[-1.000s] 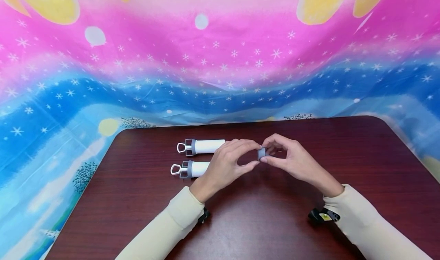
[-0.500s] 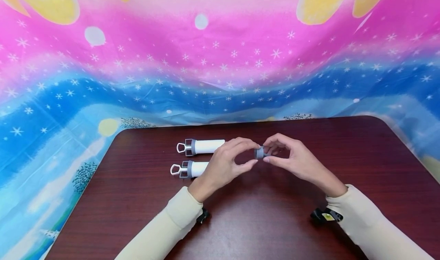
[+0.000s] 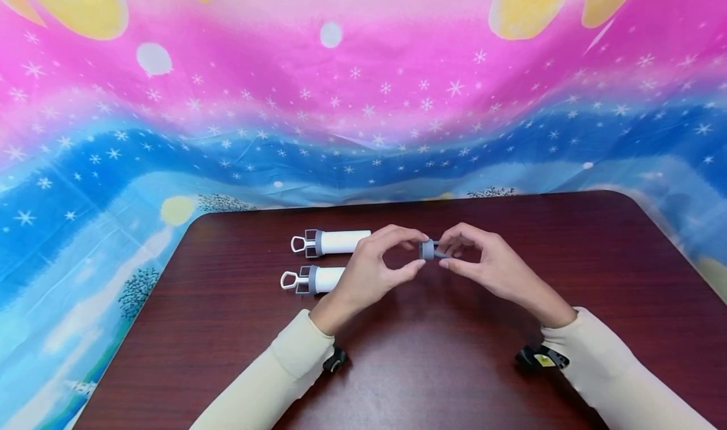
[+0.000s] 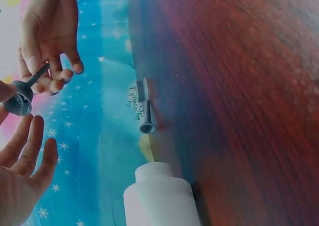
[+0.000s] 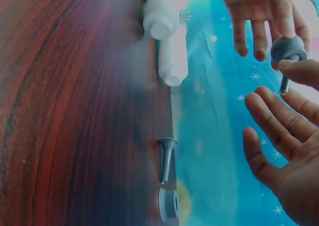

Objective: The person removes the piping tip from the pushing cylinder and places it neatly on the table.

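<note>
Between my fingertips is a grey ring cap (image 3: 427, 250) with a slim grey nozzle (image 4: 38, 74) sticking out of it toward the right. My left hand (image 3: 372, 262) pinches the cap's rim between thumb and fingertips. From the other side, my right hand (image 3: 493, 262) has its thumb and index finger at the nozzle and holds it. In the left wrist view the cap's hollow side faces the camera. Both hands are above the table, and the right one partly covers the nozzle in the head view.
Two white plunger tubes (image 3: 343, 242) with grey collars and white pull handles lie side by side, partly behind the left hand. Their necks (image 5: 172, 79) point right. A loose grey nozzle (image 5: 167, 158) and another grey ring cap (image 5: 170, 205) are on the dark red table (image 3: 227, 348).
The cap has moved slightly left with my left fingers. My right hand has shifted a little to the right, and more of the nozzle shows between the hands.
</note>
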### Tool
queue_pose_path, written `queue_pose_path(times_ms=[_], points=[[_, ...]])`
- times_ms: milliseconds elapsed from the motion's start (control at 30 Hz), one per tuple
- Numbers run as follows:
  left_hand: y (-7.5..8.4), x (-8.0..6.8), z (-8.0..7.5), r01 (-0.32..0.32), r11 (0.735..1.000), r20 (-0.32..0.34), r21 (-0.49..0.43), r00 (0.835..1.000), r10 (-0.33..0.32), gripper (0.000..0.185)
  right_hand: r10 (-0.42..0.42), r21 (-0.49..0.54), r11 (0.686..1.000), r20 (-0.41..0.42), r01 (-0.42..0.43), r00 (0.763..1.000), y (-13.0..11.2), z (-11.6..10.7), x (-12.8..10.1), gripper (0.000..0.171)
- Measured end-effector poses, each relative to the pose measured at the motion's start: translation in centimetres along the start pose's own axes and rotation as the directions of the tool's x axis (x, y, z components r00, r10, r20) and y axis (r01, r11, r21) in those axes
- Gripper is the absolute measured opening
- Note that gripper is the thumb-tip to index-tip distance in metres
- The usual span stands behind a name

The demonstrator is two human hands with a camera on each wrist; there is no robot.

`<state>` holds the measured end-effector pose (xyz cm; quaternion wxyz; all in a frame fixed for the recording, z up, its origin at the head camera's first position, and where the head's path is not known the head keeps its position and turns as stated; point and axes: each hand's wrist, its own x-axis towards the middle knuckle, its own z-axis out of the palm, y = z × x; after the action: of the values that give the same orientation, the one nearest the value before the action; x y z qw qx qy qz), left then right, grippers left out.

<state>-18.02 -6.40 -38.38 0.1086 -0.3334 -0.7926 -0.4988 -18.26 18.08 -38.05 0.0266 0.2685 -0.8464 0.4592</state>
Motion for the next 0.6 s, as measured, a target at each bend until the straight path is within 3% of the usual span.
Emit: queue_pose_path(times_ms=[267,600], points=[[0.23,0.07,0.01,0.097,0.98,0.011,-0.174,0.995,-0.097,0.035,0.033,0.003,0.999,0.002,-0.033,0.999,0.1,0.05,-0.28,0.017],[0.18,0.02,0.14,0.156,0.956,0.034,-0.25,0.988,-0.152,0.036,0.051,0.004,0.999,0.01,-0.052,0.999,0.35,0.45,-0.44,0.015]])
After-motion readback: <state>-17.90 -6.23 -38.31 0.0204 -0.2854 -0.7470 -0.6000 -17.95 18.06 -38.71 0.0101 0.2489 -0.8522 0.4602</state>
